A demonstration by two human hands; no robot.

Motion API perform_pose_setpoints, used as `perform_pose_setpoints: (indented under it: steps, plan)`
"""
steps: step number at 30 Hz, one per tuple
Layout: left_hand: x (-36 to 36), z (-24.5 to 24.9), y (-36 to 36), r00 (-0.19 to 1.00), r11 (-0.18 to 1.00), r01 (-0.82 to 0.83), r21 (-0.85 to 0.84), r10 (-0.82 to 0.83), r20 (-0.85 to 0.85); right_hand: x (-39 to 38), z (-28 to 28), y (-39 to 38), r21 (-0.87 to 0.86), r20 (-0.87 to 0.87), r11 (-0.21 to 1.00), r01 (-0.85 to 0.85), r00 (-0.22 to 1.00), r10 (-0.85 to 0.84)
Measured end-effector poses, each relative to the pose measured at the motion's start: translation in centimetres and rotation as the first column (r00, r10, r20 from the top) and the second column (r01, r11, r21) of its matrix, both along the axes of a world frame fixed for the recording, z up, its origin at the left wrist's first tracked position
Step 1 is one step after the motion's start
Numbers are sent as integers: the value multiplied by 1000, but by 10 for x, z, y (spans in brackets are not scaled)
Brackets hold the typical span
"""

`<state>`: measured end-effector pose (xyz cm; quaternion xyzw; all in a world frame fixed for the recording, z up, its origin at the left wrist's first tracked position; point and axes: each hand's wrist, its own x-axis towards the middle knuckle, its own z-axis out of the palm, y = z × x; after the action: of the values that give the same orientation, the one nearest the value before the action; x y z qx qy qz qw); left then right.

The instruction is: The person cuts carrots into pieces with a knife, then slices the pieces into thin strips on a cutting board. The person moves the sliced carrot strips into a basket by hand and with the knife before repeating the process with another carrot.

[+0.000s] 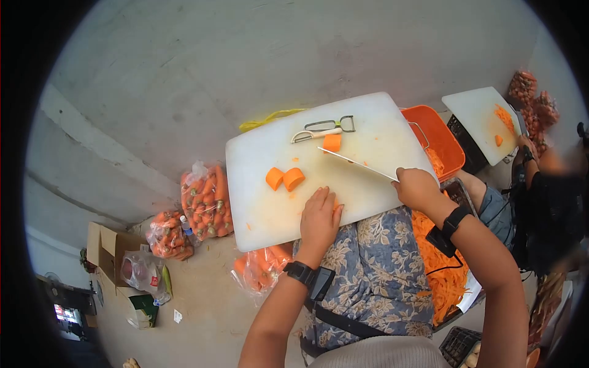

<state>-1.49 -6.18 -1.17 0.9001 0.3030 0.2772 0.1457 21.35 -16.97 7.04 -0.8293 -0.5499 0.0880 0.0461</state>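
**Figure.** Head view of carrot cutting on a white plastic cutting board [380,119] that rested across the person's lap.

The left hand [320,216], at the board's near edge, had its fingers drawn together and laid over a small orange carrot piece [337,203]. It pinned the piece down, and only a sliver of orange showed beside the fingertips.

The right hand [416,187], at the board's right edge, was closed round the handle of a long thin-bladed knife [356,161]. The blade lay low across the board's middle, apart from the pinned piece.

Two round carrot stubs [275,178] sat left of the board's centre, and a squarer carrot chunk [332,142] lay near the knife tip. Two peelers [330,126] lay toward the board's far edge.

An orange plastic basket [445,144] stood just beyond the board's right side, and shredded carrot [445,276] was heaped below that side. Clear bags of whole carrots [207,201] lay on the floor to the board's left.

The step in hand appeared to be the pause between cuts, with the piece steadied and the blade not yet on it. A next cut would call for bringing the blade over to the pinned piece. It would also need the fingertips tucked back from the cutting line.
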Motion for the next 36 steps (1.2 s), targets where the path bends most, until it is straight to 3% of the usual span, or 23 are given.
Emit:
perform_pose_setpoints:
  steps: [13, 14, 21, 29, 33, 36]
  plan:
    - [1, 5, -1, 996, 998, -25, 63, 30, -84, -1, -12, 0, -36, 60, 999, -40, 997, 42]
    - [1, 2, -1, 996, 997, -12, 72, 19, -92, 0, -16, -2, 18, 65, 998, -54, 996, 52]
    - [2, 3, -2, 998, 998, -44, 42, 45, -35, -1, -14, -4, 91, 72, 995, -52, 996, 45]
    - [-40, 19, -9, 969, 995, -92, -49, 100, 227, 5, -5, -5, 73, 63, 992, -107, 993, 103]
    - [-71, 16, -22, 967, 990, -133, -50, 141, 211, -1, 19, -6, 11, 19, 997, -82, 996, 82]
    - [-77, 9, -30, 977, 998, -31, -48, 40, 208, -13, 27, -8, 37, -5, 990, -135, 991, 135]
